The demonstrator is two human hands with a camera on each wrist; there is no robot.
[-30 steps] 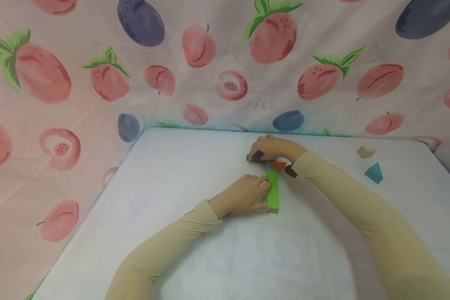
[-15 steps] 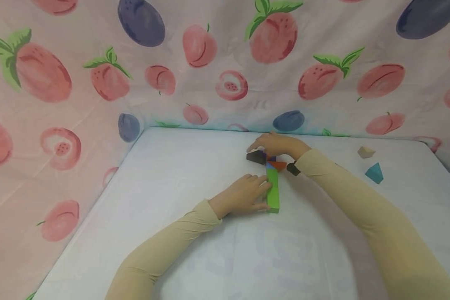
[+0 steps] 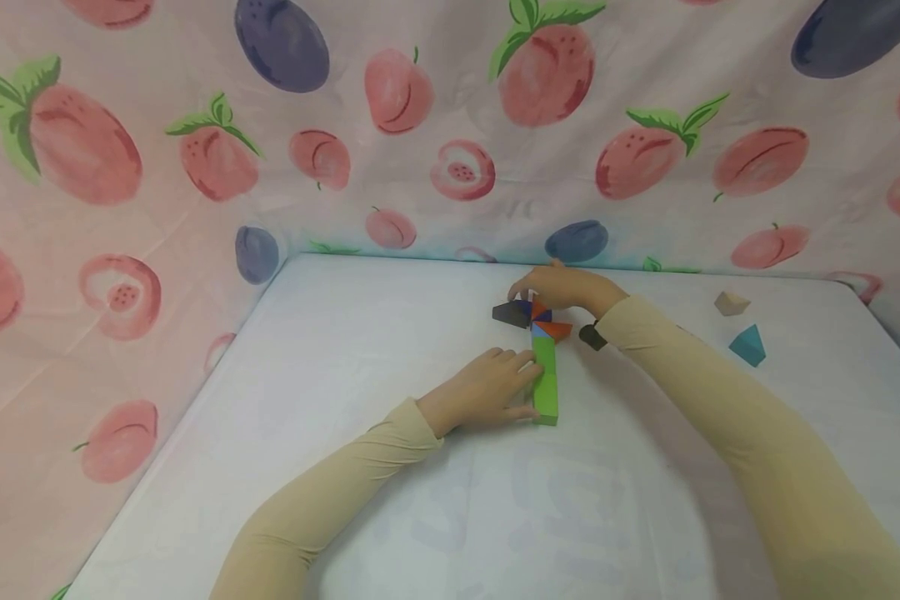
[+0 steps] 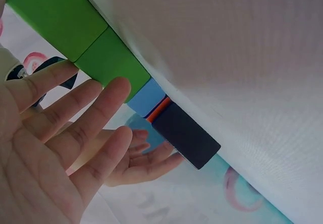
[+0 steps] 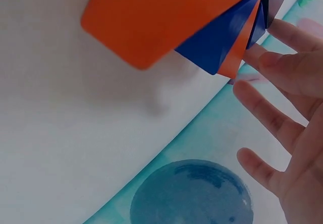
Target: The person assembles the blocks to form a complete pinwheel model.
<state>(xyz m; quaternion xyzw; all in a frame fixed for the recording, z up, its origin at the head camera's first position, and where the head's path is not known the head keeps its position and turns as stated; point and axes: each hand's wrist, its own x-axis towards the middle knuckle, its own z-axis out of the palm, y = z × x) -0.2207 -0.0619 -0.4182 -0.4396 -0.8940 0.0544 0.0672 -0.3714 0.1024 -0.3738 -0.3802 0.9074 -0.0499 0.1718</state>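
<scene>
In the head view my left hand lies along the left side of two bright green blocks, set end to end. Its fingers are fairly straight, their tips touching or very near the blocks in the left wrist view. A light blue block continues that row. Beyond it, orange and dark blue wedge pieces fan out, with a dark grey block at the fan's left. My right hand is at the fan's far side, fingers extended and fingertips touching or close to the pieces.
A pale wooden block and a teal angular block lie at the right of the white tabletop. A fruit-printed cloth rises behind the back edge. A small dark device sits at the right wrist.
My right hand has shifted right, off the dark grey block, and more of the orange and blue pieces now shows. The left hand and green blocks have stayed put.
</scene>
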